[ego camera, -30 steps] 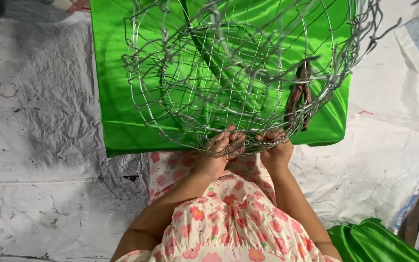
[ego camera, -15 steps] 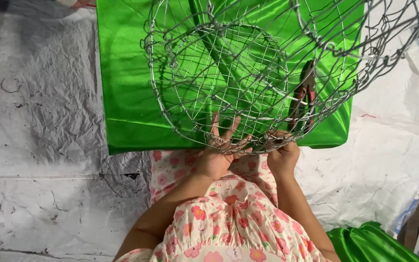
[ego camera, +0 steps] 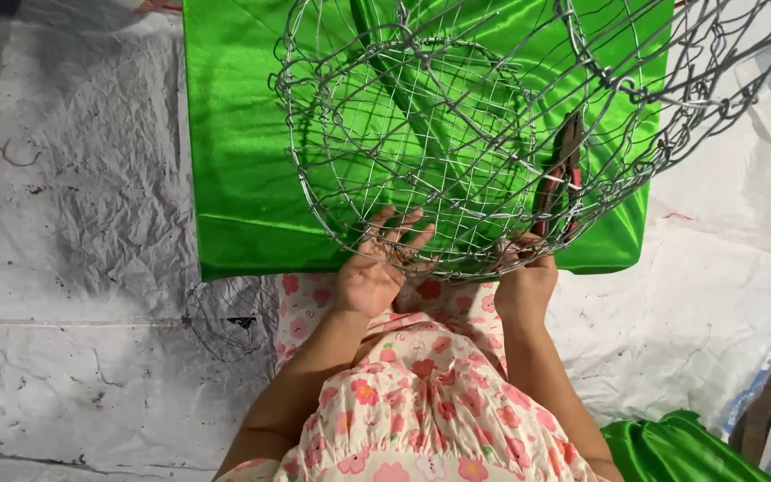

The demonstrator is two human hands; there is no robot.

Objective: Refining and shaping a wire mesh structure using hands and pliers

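Two hands are steadying a wire basket frame (ego camera: 475, 143) above green satin cloth (ego camera: 234, 178), left hand (ego camera: 372, 272) splayed open against its near rim, right hand (ego camera: 528, 277) gripping rim and pliers (ego camera: 562, 174).

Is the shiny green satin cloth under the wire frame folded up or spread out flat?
Spread flat: the green satin cloth lies smooth under the wire frame.

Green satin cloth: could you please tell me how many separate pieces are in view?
2: a large green sheet spread under the wire frame, and a smaller green piece at the bottom right corner, partly cut off by the picture's edge.
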